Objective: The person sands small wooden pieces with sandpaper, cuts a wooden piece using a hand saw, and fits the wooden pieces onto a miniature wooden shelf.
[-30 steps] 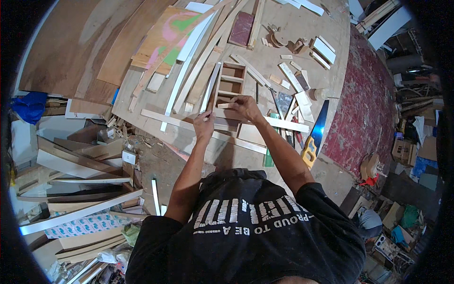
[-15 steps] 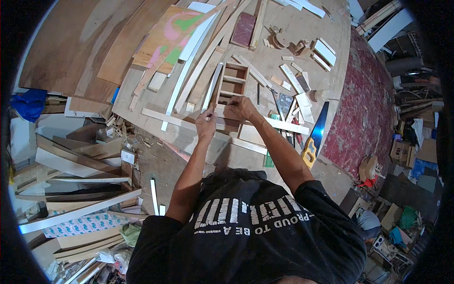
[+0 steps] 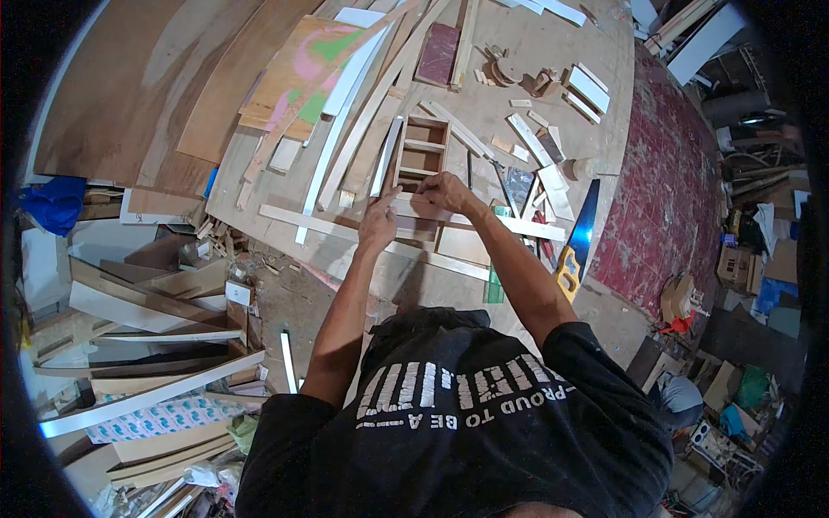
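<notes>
A narrow wooden frame (image 3: 422,146) with crosswise slats, like a small ladder or open box, lies on the workbench in front of me. My left hand (image 3: 378,226) is at its near left corner, fingers gripping the left side piece. Over the near end is my right hand (image 3: 446,192), its fingers bent together in a pinch; whatever is between the fingertips is too small to make out. Beneath both hands runs a long pale wooden strip (image 3: 527,228), lying crosswise.
A handsaw with a yellow handle (image 3: 567,273) lies at the bench's right edge. Wood offcuts (image 3: 528,142) and a hand plane (image 3: 542,84) are beyond my right hand. Long battens (image 3: 363,121) and plywood sheets (image 3: 129,95) cover the left. Scrap wood (image 3: 155,302) fills the floor at left.
My left hand's fingers have shifted forward along the frame's side and are straighter. My right hand stays at the near end, its fingers slightly moved. The view has shifted a little.
</notes>
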Motion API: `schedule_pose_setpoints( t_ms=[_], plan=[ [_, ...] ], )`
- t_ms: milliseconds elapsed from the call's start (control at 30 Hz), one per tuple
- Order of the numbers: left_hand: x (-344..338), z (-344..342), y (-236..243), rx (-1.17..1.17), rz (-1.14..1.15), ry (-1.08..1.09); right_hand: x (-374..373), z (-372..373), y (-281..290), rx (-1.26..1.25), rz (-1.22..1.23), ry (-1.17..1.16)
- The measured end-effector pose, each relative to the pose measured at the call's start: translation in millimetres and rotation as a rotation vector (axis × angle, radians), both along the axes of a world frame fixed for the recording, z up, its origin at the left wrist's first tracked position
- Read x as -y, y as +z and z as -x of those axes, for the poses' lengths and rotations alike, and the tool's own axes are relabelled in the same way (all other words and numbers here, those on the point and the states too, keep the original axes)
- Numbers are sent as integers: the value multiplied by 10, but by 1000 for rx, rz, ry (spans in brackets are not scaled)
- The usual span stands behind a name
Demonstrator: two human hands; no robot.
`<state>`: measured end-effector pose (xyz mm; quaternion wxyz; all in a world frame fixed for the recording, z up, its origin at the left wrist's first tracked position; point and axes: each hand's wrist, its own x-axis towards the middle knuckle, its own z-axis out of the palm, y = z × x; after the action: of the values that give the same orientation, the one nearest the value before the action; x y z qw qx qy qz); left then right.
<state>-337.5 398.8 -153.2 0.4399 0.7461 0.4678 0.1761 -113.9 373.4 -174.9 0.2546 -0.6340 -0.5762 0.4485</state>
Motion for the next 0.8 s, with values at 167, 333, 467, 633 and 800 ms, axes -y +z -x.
schedule_pose_setpoints(
  t_ms=[167, 333, 467, 633, 800],
  plan=[
    [-110, 95, -43, 95, 107, -23, 19, -71, 48, -127, 52, 5],
    [-154, 74, -93, 12, 70, -57, 61, -96, 32, -163, 17, -25],
    [-164, 104, -71, 39, 95, -78, 59, -25, 79, -9, -36, 26],
    [-175, 75, 18, 7, 91, -93, 64, -64, 105, 37, 4, 16],
    [-232, 109, -58, 58, 120, -90, 23, -36, 87, 70, 31, 5]
  ],
)
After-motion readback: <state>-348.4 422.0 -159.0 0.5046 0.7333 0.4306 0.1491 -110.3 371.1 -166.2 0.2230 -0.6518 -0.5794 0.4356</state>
